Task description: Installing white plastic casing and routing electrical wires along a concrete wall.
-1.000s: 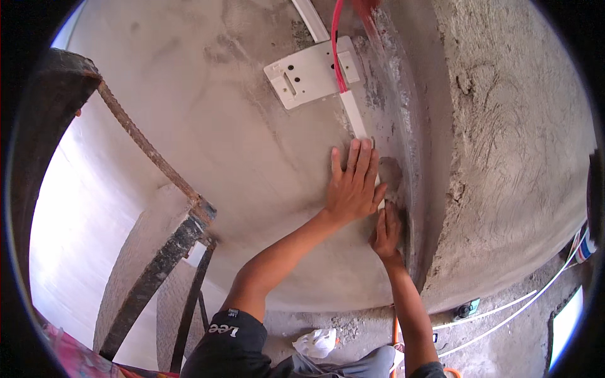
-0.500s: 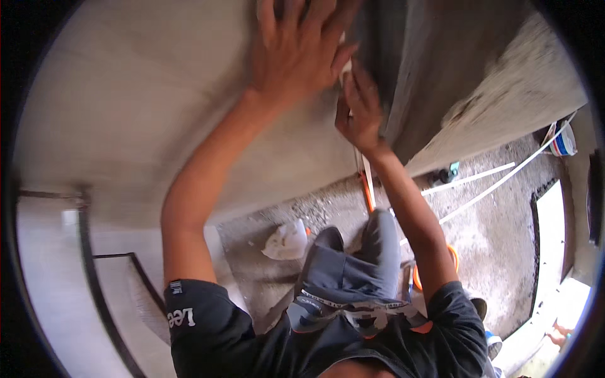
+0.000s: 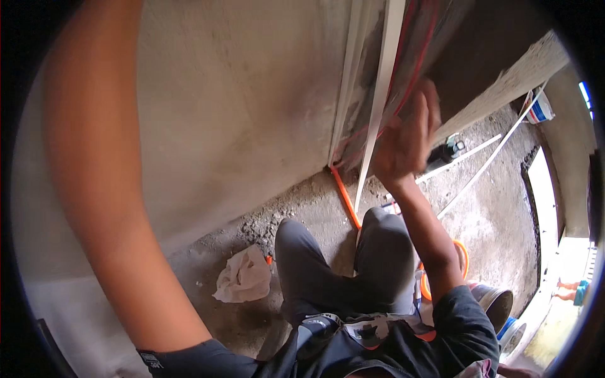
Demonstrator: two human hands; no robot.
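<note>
Pale channel (image 3: pixel 345 82) up on wall (image 3: pixel 233 113); white strip (image 3: pixel 380 82) apart, unseated, red wires (image 3: pixel 431 34) uncovered — right hand (image 3: pixel 406 142) beside strip, fingers straight, grip seemingly empty — left hand outside view, grip untellable.

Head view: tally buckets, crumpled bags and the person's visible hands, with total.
Buckets: 3
Crumpled white bag: 1
Visible hands: 1, the right hand; the left is out of frame
Total: 5

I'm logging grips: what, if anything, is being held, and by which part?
The right hand looks open beside the white strip, nothing visibly held. Left hand out of view: cannot tell.
</note>
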